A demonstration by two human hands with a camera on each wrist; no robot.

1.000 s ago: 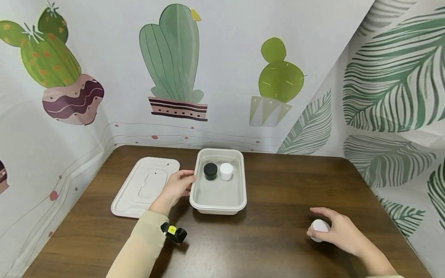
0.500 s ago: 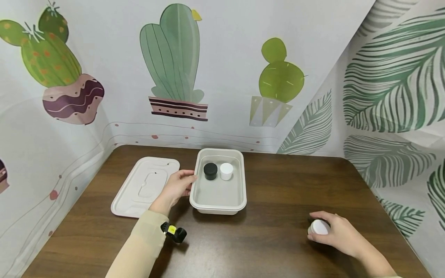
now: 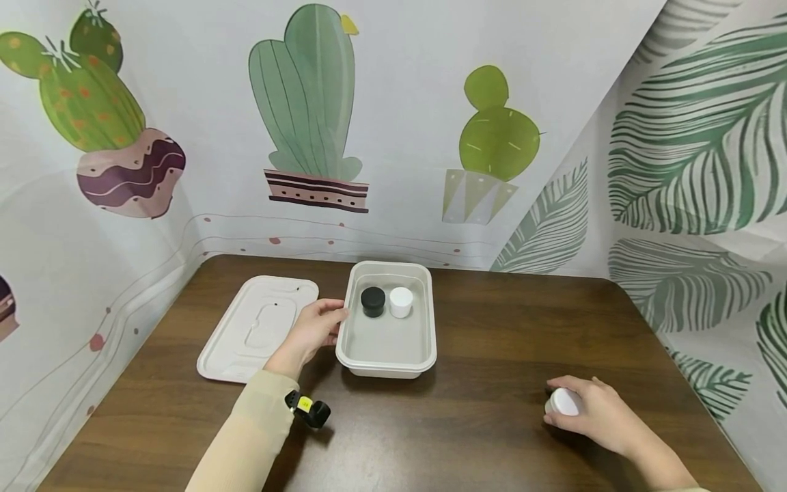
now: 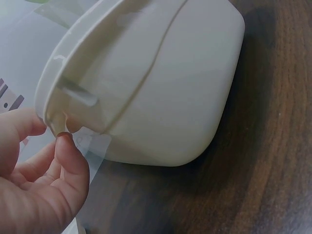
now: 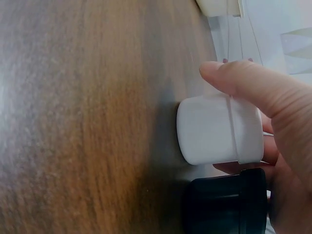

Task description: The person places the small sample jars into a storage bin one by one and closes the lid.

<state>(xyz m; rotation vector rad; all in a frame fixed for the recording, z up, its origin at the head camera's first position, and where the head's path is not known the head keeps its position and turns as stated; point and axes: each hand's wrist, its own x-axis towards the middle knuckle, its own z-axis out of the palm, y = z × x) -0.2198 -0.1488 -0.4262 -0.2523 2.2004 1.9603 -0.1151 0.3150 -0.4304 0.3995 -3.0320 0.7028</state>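
Observation:
My left hand [image 3: 312, 335] pinches the left rim of an off-white plastic box [image 3: 387, 348]; in the left wrist view the thumb [image 4: 68, 153] presses below the rim. Inside the box, toward its far end, stand a black jar [image 3: 372, 302] and a white jar [image 3: 401, 303]. At the right of the table, my right hand [image 3: 599, 413] holds another white jar [image 3: 564, 402] between thumb and fingers. The right wrist view shows this jar close to the tabletop, with a second black jar [image 5: 219, 204] right beside it, under the palm. In the head view the hand mostly hides that black jar.
A flat off-white lid [image 3: 252, 335] lies on the wooden table [image 3: 479, 383], left of the box and partly behind the left hand. A small black device with a yellow label [image 3: 305, 404] sits on the left wrist. A patterned cloth [image 3: 406, 137] hangs behind the table.
The right hand has drawn its fingers in a little closer around the white jar. The left hand keeps its hold on the box rim, and the box stays in place.

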